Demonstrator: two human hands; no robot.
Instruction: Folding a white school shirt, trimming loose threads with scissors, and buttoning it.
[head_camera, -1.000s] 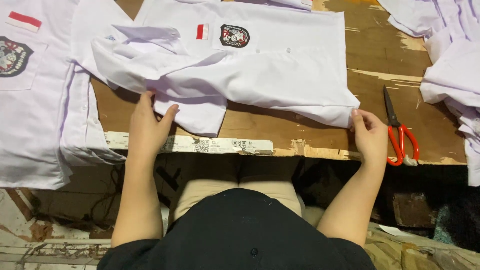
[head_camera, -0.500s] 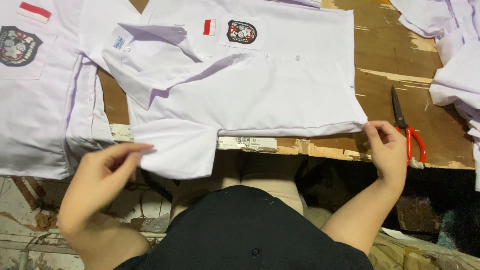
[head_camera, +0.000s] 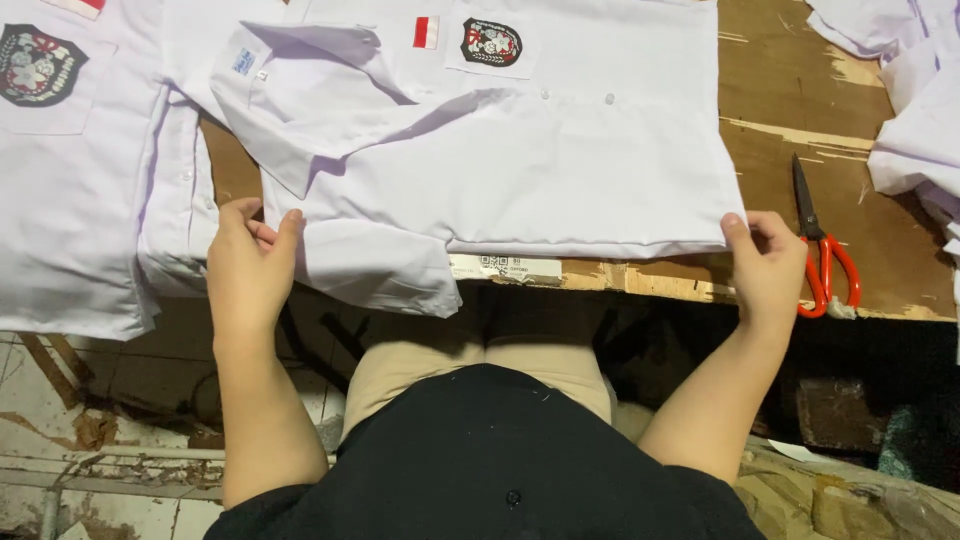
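White shirt (head_camera: 560, 170) lies flat on the wooden surface (head_camera: 800, 110), front up, collar folded open toward upper left, badge and small red-and-white patch near the top. Its lower hem sits at the near edge of the surface, with the left sleeve part drooping over the edge.

Left hand (head_camera: 250, 275): forearm comes up from bottom left, wrist straight, palm down, fingers together and extended. Thumb and fingers pinch the shirt's left edge just below the collar, grip closed on the fabric.

Right hand (head_camera: 765, 270): forearm angled in from bottom centre-right, elbow bent, hand curled. Thumb on top of the shirt's lower right corner, fingers tucked under, grip closed on that corner at the surface edge.

Hands well apart, one at each side of the shirt.

Red-handled scissors (head_camera: 825, 255) lie on the surface just beside the right hand, blades pointing away from the person, not touched. A second white shirt (head_camera: 70, 200) with a badge lies at left, overhanging the edge. More white cloth (head_camera: 920, 110) is heaped at upper right.
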